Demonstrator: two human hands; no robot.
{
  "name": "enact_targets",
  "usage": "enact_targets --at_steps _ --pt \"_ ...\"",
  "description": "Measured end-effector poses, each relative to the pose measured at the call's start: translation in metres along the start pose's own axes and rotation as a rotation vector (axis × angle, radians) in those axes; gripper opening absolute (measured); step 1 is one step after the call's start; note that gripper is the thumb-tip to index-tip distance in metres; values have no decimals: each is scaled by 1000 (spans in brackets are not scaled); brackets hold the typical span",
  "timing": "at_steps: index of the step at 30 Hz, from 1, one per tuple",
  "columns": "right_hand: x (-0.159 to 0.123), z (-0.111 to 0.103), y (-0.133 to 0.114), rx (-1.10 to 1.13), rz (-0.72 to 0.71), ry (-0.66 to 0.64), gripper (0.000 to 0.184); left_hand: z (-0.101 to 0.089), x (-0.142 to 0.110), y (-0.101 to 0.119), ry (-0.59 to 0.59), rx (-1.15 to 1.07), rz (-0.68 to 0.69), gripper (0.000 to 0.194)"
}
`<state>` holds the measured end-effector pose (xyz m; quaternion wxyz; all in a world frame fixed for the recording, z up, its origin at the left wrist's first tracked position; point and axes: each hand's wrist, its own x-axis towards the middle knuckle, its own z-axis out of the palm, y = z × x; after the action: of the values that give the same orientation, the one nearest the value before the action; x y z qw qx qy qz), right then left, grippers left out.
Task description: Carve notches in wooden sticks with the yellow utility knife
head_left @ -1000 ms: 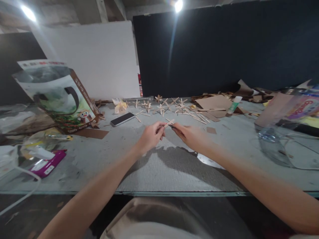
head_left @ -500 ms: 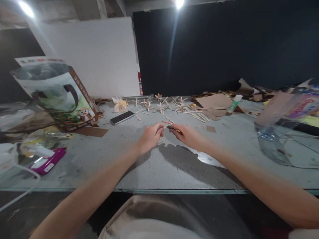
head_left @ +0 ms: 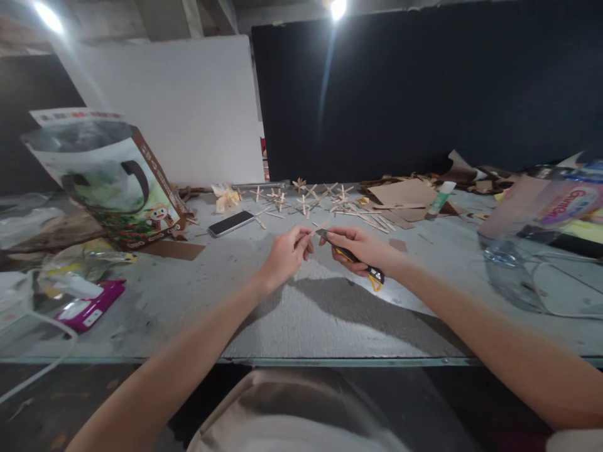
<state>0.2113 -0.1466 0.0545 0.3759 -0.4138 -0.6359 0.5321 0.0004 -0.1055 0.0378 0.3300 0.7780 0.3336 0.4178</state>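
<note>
My left hand point(head_left: 291, 251) is closed, its fingertips pinching a thin pale wooden stick point(head_left: 321, 225) over the middle of the table. Wrapped in my right hand point(head_left: 362, 248) is a utility knife point(head_left: 375, 274) with a black and yellow handle. Its blade end points left, close to the stick and my left fingertips; whether it touches the stick I cannot tell. Beyond both hands lie several small wooden sticks point(head_left: 377, 220), some laid or joined into crossed, star-like shapes point(head_left: 304, 204).
A phone point(head_left: 230, 223) lies left of the sticks. Further left stand a large printed bag point(head_left: 117, 188) and a purple pack point(head_left: 94, 307). To the right are cardboard pieces point(head_left: 402, 191), a glue stick point(head_left: 441, 199) and a clear plastic container point(head_left: 513, 213).
My right hand has turned and shifted slightly right, bringing the knife's handle into view. My left hand stays nearly in place with the stick.
</note>
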Motion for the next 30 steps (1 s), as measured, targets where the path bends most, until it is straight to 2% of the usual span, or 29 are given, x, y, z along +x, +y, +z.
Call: enact_targets --at_steps 6,12,22,26,30 --pt "-4 14 1 -180 -348 322 49 -3 -2 4 115 -78 123 33" --pt "-7 24 -2 -184 -397 513 53 0 -5 8 114 -88 181 34" --pt "-9 23 -4 -255 -383 590 53 5 -7 13 -49 -242 82 45" --pt "-8 24 0 -227 -389 544 50 5 -8 16 -147 -225 45 47" --pt "-7 28 4 -130 -348 432 45 7 -7 16 -101 -282 45 45"
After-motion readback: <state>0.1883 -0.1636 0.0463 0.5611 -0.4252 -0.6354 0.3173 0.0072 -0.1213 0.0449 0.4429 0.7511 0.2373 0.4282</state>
